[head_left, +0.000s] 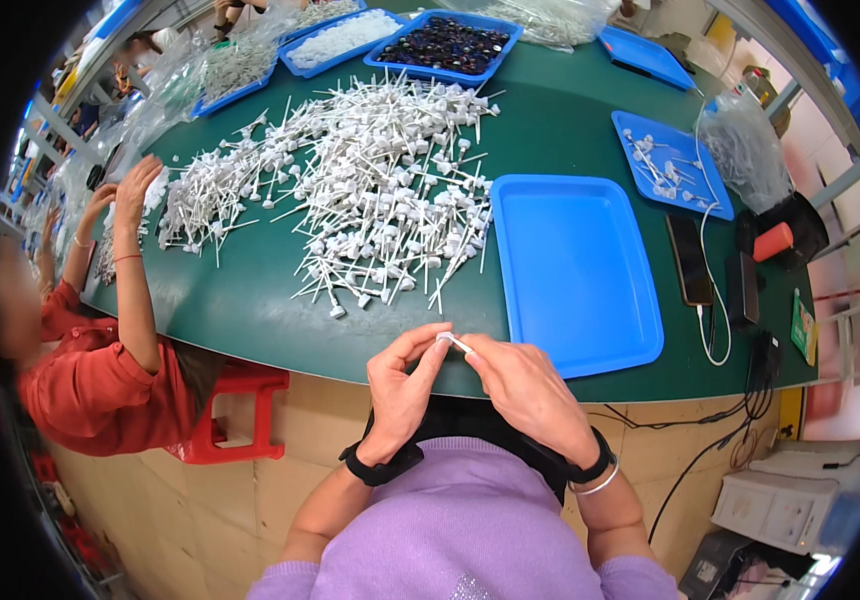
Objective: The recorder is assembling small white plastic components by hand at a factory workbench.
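Note:
My left hand (pixel 402 385) pinches the head end of a small white plastic piece with a thin stem (pixel 458 344), which looks like a pump head with its tube. My right hand (pixel 530 385) has its thumb and fingers closed on the stem end of the same piece. The fingertips hide much of it. Both hands meet at the table's near edge, below a large heap of similar white stemmed pieces (pixel 390 180). An empty blue tray (pixel 580 270) lies just beyond my right hand.
A smaller blue tray (pixel 672 165) holds several white pieces. Beside it lie a phone (pixel 689 260) on a white cable and a clear plastic bag (pixel 745 150). Farther back are trays of dark parts (pixel 445 45) and white parts (pixel 343 42). A co-worker in red (pixel 100 380) sits left.

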Demonstrator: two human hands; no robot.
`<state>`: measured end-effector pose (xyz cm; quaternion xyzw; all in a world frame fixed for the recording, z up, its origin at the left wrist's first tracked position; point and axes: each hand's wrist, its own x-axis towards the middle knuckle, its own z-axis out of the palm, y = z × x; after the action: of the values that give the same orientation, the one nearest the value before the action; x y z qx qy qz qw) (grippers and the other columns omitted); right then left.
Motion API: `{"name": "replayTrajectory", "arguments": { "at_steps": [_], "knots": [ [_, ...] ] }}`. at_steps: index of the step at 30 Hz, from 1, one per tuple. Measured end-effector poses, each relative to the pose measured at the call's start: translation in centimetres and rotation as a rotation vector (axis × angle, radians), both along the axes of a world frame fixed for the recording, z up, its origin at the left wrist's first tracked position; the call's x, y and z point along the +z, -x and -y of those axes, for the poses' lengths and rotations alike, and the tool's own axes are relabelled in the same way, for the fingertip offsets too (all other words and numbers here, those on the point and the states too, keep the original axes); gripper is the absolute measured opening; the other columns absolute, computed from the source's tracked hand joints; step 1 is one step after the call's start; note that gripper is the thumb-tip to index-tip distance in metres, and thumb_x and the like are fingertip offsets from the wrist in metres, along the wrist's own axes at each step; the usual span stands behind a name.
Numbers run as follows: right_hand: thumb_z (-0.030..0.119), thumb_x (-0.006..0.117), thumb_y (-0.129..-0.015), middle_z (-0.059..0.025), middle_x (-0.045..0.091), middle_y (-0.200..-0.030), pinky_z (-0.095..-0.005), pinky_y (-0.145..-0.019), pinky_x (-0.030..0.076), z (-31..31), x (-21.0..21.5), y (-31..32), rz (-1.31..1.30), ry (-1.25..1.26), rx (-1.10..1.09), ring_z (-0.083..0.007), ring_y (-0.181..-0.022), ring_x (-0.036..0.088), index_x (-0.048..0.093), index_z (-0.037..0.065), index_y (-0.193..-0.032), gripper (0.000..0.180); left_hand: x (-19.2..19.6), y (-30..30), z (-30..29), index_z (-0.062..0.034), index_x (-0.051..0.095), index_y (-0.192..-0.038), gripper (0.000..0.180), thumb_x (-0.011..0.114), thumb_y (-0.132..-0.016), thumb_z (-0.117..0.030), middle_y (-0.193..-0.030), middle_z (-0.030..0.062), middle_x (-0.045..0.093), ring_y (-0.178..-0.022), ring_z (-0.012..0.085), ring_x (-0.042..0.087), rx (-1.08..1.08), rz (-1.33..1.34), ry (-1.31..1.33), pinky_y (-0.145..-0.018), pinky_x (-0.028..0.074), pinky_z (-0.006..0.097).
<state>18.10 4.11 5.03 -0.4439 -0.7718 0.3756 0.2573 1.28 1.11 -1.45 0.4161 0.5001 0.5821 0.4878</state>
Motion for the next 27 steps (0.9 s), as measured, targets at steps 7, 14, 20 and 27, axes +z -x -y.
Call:
{"name": "replayTrajectory", "arguments": {
  "at_steps": [7, 14, 20, 27],
  "knots": [
    [0.011, 0.055, -0.099, -0.0226, 0.064, -0.088, -0.0498, -0.064, 0.044, 0.9, 2.1, -1.2, 0.099, 0.007, -0.070, -0.0450, -0.080, 0.060, 0.058, 0.000, -0.108, 0.014, 0.8, 1.0, -0.5, 0.0036, 0.066, -0.121, 0.027, 0.066, -0.097, -0.011, -0.103, 0.0129, 0.074, -0.097, 0.0164, 0.071, -0.083, 0.188, 0.157, -0.084, 0.053, 0.026],
    [0.009, 0.059, -0.097, -0.0166, 0.065, -0.086, -0.0467, -0.063, 0.048, 1.6, 1.0, -1.9, 0.025, -0.106, -0.116, -0.0396, -0.074, 0.063, 0.059, 0.002, -0.111, 0.016, 1.2, 1.0, -0.8, 0.0041, 0.066, -0.119, 0.026, 0.066, -0.097, -0.009, -0.102, 0.0126, 0.074, -0.095, 0.0154, 0.071, -0.061, 0.155, 0.127, -0.083, 0.053, 0.025],
    [0.011, 0.060, -0.097, -0.0136, 0.058, -0.077, -0.0449, -0.052, 0.048, 1.3, 0.1, 0.8, 0.099, -0.304, -0.080, -0.0364, -0.064, 0.062, 0.058, 0.007, -0.115, 0.019, 1.1, 0.0, -0.6, 0.0034, 0.067, -0.118, 0.023, 0.066, -0.096, -0.002, -0.100, 0.0098, 0.075, -0.091, 0.0075, 0.067, -0.007, 0.169, 0.060, -0.076, 0.050, 0.018],
    [0.010, 0.058, -0.097, -0.0149, 0.059, -0.077, -0.0466, -0.052, 0.049, 1.3, -0.8, 1.7, 0.158, -0.271, -0.102, -0.0385, -0.063, 0.062, 0.058, 0.007, -0.117, 0.020, 0.7, -0.1, -0.2, 0.0039, 0.067, -0.118, 0.023, 0.065, -0.096, -0.001, -0.100, 0.0082, 0.074, -0.088, 0.0054, 0.065, 0.048, 0.148, 0.043, -0.074, 0.049, 0.018]
  ]
}}
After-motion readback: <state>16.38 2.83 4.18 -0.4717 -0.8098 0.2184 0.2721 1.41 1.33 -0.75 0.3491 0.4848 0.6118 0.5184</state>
